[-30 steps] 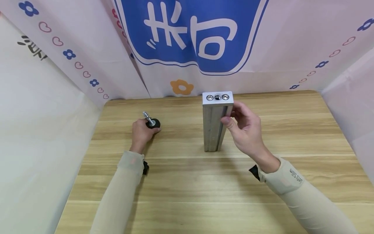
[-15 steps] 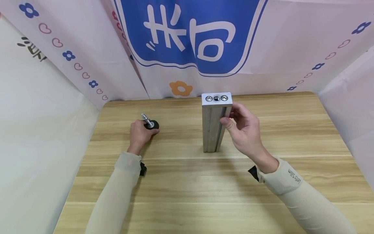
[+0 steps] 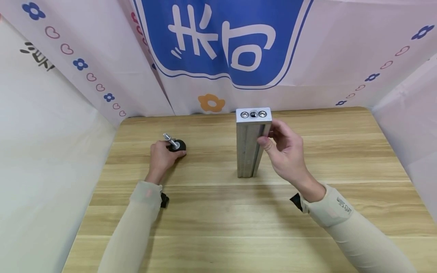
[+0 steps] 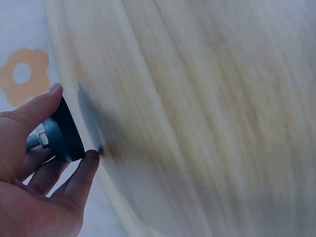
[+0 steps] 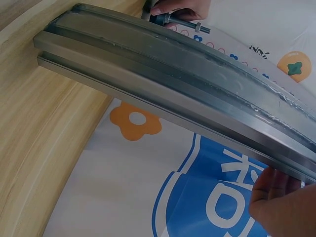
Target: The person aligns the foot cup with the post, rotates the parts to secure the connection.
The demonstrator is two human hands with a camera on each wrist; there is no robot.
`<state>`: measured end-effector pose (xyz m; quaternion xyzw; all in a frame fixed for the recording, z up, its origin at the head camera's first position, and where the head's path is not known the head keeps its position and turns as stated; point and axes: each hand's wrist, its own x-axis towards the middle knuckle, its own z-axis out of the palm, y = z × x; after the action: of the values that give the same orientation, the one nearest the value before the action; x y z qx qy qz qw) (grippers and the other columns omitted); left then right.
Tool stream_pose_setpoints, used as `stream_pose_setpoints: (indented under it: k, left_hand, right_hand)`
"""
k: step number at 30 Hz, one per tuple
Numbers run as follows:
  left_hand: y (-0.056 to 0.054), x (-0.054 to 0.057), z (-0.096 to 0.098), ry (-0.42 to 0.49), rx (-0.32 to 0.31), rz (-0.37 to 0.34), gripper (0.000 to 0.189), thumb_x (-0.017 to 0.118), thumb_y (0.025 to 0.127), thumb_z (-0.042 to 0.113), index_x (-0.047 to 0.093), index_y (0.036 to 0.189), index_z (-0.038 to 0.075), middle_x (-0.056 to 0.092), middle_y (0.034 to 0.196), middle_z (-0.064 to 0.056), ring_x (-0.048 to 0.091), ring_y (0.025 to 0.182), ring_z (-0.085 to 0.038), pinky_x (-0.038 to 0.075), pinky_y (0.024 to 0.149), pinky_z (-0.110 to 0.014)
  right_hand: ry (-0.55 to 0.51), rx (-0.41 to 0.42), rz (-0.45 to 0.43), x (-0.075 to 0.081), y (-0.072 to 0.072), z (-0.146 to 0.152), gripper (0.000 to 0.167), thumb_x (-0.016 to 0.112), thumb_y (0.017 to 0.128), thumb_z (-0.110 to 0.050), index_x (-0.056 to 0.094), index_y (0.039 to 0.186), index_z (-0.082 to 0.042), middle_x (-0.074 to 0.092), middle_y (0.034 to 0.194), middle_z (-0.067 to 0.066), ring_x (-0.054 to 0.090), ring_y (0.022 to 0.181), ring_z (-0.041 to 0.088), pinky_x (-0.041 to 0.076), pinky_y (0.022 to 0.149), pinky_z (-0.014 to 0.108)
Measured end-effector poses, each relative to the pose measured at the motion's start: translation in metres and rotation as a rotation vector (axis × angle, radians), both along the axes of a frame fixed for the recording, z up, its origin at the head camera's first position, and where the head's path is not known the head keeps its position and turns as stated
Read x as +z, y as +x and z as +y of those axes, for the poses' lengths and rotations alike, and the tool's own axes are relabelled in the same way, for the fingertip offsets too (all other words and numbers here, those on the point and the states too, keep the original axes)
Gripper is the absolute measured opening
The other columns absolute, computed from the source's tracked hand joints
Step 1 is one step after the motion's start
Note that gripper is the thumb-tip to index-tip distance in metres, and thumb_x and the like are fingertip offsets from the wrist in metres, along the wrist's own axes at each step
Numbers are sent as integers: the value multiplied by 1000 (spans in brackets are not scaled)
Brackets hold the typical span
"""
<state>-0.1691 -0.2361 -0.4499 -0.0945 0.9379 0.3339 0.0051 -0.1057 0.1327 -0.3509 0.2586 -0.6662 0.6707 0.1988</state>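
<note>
My left hand (image 3: 162, 153) pinches a levelling foot (image 3: 182, 145) by its round black base at the left rear of the table. Its threaded metal stud points up and leans left. In the left wrist view, thumb and fingers hold opposite edges of the black base (image 4: 69, 133), close to the wood; whether it touches is unclear. An aluminium extrusion (image 3: 246, 151) stands upright right of centre, its flat end plate on top showing two screws and a hole between them. My right hand (image 3: 288, 151) grips its upper right side by thumb and fingers. The right wrist view shows the extrusion's grooves (image 5: 163, 74) lengthwise.
The wooden table (image 3: 218, 216) runs back to a printed cloth (image 3: 324, 57) with a blue emblem, right behind the extrusion. Pale cloth sides (image 3: 44, 151) border it left and right. A black strap piece (image 3: 296, 201) shows at the right cuff.
My left hand and forearm have shifted slightly left, and the foot's stud leans a little further left. The right hand and the extrusion hold still; the whole view shifted slightly at first.
</note>
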Motion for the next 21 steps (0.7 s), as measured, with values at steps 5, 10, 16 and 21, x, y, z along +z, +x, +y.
stream_pose_setpoints:
  k: [5, 10, 16, 21]
  left_hand:
    - [2, 4, 1, 14, -21, 9, 56, 89, 85, 28, 71, 127, -4, 69, 135, -26, 64, 129, -43, 54, 109, -55]
    - [5, 6, 2, 19, -48, 24, 59, 88, 86, 28, 69, 131, -6, 67, 136, -30, 63, 130, -46, 53, 111, -56]
    - [10, 7, 5, 35, -64, 49, 60, 86, 87, 29, 68, 129, -10, 67, 135, -31, 64, 129, -46, 54, 109, -57]
    - [12, 9, 7, 37, -76, 80, 56, 85, 88, 30, 70, 125, -10, 70, 131, -30, 68, 124, -45, 57, 104, -55]
  right_hand:
    - [3, 0, -6, 0, 0, 1, 69, 69, 96, -42, 58, 129, 18, 71, 122, -11, 61, 96, 11, 53, 84, 22]
    - [3, 1, -11, 0, 1, 1, 68, 69, 96, -41, 58, 129, 18, 71, 123, -10, 61, 97, 11, 52, 84, 22]
    - [3, 2, -7, 0, 1, 0, 69, 69, 96, -42, 58, 129, 18, 71, 122, -11, 61, 97, 11, 53, 84, 22]
    - [0, 2, -3, 0, 1, 0, 69, 69, 96, -42, 58, 128, 18, 71, 122, -11, 61, 96, 11, 53, 84, 22]
